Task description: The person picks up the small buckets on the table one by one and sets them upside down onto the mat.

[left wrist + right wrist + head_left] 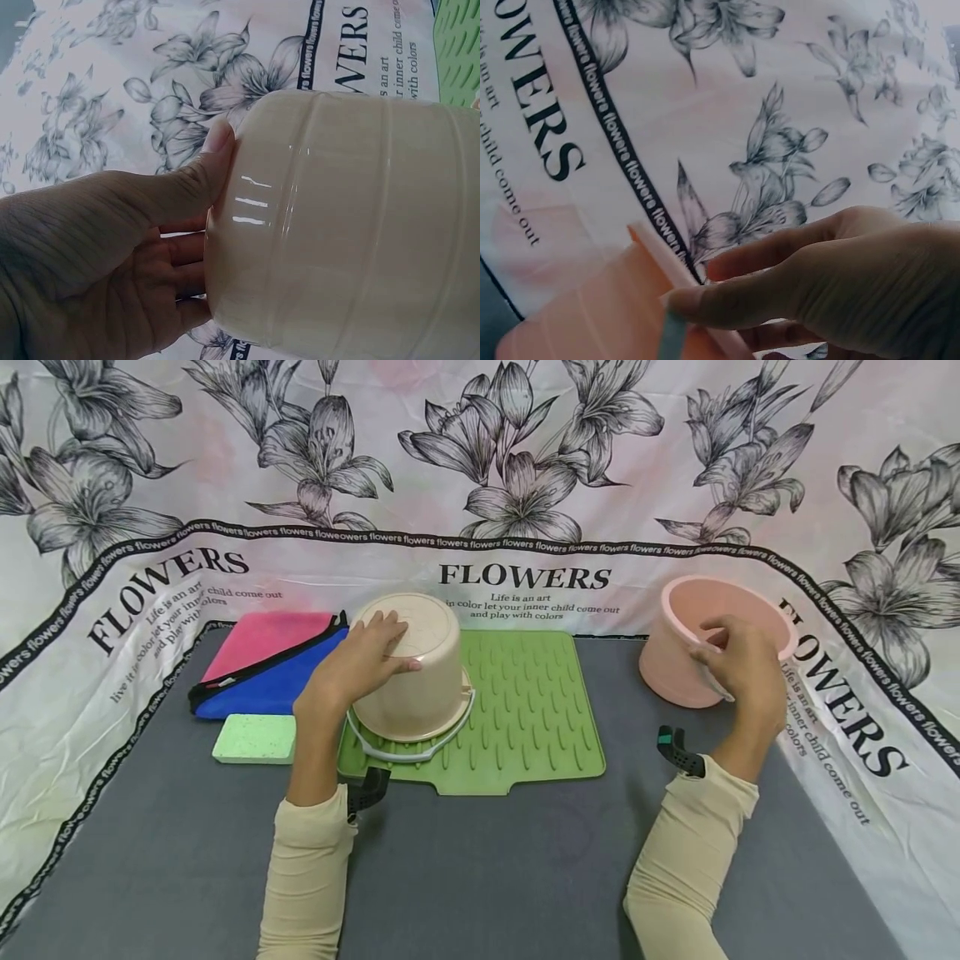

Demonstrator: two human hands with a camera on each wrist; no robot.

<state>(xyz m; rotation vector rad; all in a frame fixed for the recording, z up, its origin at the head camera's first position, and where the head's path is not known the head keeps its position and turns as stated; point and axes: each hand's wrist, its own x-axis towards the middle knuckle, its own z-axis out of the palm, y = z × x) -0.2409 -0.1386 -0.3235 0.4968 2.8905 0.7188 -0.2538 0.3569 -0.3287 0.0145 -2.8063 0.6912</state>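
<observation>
A cream bucket (408, 702) (337, 225) stands upside down on the left part of a green drying mat (525, 710), its grey handle (390, 757) lying around the rim. On its upturned base rests my left hand (363, 656) (112, 240), fingers spread across the top and thumb at the edge. Farther right is a pink bucket (671, 660) (585, 315), mouth up. My right hand (742, 664) (840, 292) pinches its near rim, the thumb beside the pale grey handle (672, 337); some of those fingers are hidden.
A pink and blue zippered pouch (262, 672) lies at the back left, with a light green sponge (255, 739) in front of it. Everything stands on a grey table surface (480, 877). Behind hangs a white cloth (420, 510) with printed flowers.
</observation>
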